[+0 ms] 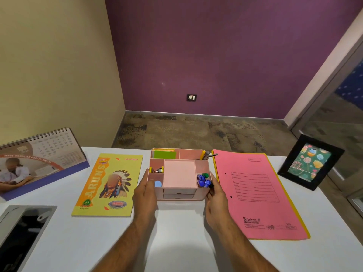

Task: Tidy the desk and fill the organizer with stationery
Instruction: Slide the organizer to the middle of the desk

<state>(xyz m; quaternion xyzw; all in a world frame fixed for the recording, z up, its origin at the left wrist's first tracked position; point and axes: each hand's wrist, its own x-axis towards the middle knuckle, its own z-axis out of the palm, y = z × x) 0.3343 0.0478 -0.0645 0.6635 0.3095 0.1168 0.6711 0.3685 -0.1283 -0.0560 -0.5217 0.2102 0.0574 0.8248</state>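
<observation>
- The left hand (145, 193) covers the organizer's (179, 173) near left wall — its fingertips are out of sight there.
- The right hand (216, 201) hides the near right corner.
- Left of the left hand, the calendar (39, 161) is cut by the picture's edge, its dates too blurred to read.
- Small items (157, 170) just beyond the left thumb are too small to tell.

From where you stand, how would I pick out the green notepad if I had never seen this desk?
Find the pink organizer at the middle of the white desk, held between the left hand and right hand. In its far-left compartment stands the green notepad, the only bright green square among its pink walls.
</observation>
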